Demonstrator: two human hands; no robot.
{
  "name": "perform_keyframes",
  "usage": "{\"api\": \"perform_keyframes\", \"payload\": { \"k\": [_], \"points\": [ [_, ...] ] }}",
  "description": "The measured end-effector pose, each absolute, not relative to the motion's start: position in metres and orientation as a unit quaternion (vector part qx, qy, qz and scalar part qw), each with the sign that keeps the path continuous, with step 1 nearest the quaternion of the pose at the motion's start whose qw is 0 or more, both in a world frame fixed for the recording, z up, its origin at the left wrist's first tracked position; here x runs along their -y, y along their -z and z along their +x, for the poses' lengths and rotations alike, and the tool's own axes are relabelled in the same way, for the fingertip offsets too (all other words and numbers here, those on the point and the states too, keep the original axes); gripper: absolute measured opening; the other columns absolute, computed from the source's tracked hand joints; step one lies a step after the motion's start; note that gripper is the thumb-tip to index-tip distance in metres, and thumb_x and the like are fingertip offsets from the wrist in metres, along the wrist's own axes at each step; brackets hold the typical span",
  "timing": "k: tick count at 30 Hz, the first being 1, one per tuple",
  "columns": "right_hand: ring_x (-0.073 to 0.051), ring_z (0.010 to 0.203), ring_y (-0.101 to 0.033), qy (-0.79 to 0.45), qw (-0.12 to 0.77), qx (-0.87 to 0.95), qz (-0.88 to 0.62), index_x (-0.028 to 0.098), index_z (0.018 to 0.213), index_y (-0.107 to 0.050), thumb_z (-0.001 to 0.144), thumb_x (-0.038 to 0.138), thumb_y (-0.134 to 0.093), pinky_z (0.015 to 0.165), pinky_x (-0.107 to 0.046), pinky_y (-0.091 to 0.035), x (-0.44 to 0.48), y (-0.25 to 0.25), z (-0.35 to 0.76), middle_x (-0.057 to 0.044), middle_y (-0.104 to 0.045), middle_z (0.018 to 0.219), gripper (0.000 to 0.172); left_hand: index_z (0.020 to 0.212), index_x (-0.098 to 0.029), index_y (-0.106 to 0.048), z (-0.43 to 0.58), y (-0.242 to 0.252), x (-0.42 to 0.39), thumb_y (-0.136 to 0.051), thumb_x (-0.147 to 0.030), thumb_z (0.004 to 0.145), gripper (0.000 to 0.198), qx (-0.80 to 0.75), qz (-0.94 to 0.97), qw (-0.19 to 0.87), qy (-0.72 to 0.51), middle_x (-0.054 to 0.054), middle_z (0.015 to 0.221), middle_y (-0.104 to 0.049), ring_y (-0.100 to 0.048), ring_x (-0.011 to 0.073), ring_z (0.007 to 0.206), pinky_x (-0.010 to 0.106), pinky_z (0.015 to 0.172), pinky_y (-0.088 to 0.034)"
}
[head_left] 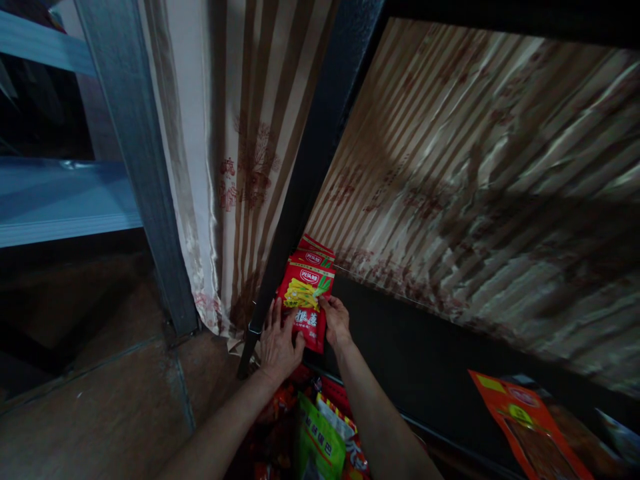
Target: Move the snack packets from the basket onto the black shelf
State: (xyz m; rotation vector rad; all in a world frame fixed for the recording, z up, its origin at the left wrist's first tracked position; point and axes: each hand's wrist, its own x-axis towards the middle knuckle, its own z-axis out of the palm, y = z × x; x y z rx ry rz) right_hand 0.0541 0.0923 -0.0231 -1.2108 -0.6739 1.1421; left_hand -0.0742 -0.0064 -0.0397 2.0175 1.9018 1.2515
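A red snack packet with yellow strips pictured on its front lies at the left end of the black shelf. Behind it, the top of another red packet sticks out. My left hand rests on the lower left of the front packet, its fingers spread over the surface. On the packet's right edge, my right hand grips with thumb and fingers closed; part of the grip is hidden.
Below my arms are a green snack bag and several other packets. Orange packets lie at the shelf's right. A dark metal post stands beside the packets, with striped curtain behind. Left is another metal frame.
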Motion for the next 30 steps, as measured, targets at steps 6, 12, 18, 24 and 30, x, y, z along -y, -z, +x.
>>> {"api": "perform_keyframes", "payload": {
  "k": [6,12,18,24,30],
  "points": [
    [-0.015,0.051,-0.060,-0.479,0.633,0.294,-0.533,0.022,0.075,-0.055,0.044,0.038,-0.079,0.051,-0.028,-0.048,-0.097,0.027,0.051,0.004,-0.065,0.060,0.042,0.131,-0.018,-0.050,-0.071,0.043,0.000,-0.054,-0.029,0.082,0.050,-0.613,0.668,0.020,-0.421,0.013,0.151,-0.034,-0.021,0.0305,0.142,0.051,0.112,-0.031],
    [-0.019,0.065,-0.063,-0.409,0.614,0.345,-0.580,0.021,0.081,-0.055,0.053,0.046,-0.073,0.065,-0.034,-0.051,-0.103,0.029,0.052,0.000,-0.066,0.070,0.041,0.133,-0.020,-0.049,-0.072,0.048,-0.008,-0.055,-0.031,0.082,0.052,-0.616,0.675,0.028,-0.404,0.013,0.151,-0.033,-0.028,0.0306,0.140,0.049,0.110,-0.034],
    [-0.031,0.133,-0.034,0.017,0.429,0.637,-0.640,0.017,0.131,-0.049,0.084,0.040,-0.047,0.105,-0.050,-0.030,-0.074,0.013,0.044,-0.016,-0.043,0.143,0.052,0.135,-0.019,-0.046,-0.072,0.049,-0.007,-0.055,-0.027,0.081,0.055,-0.616,0.680,0.020,-0.397,0.014,0.151,-0.032,-0.024,0.0319,0.141,0.052,0.111,-0.030],
    [-0.030,0.143,-0.013,0.124,0.229,0.779,-0.571,0.028,0.133,-0.052,0.093,0.038,-0.039,0.111,-0.052,-0.016,-0.072,-0.004,0.022,-0.006,-0.039,0.148,0.043,0.137,-0.011,-0.041,-0.073,0.049,-0.006,-0.052,-0.027,0.083,0.057,-0.628,0.677,0.033,-0.382,0.020,0.151,-0.030,-0.020,0.0315,0.143,0.052,0.111,-0.029],
    [-0.037,0.141,-0.020,0.060,0.150,0.763,-0.626,0.030,0.138,-0.047,0.092,0.050,-0.038,0.107,-0.056,-0.020,-0.104,-0.002,0.012,-0.009,-0.036,0.151,0.050,0.134,-0.011,-0.044,-0.072,0.055,-0.010,-0.049,-0.033,0.085,0.054,-0.622,0.689,0.023,-0.372,0.020,0.149,-0.034,-0.022,0.0314,0.142,0.052,0.112,-0.029]
  ]
}}
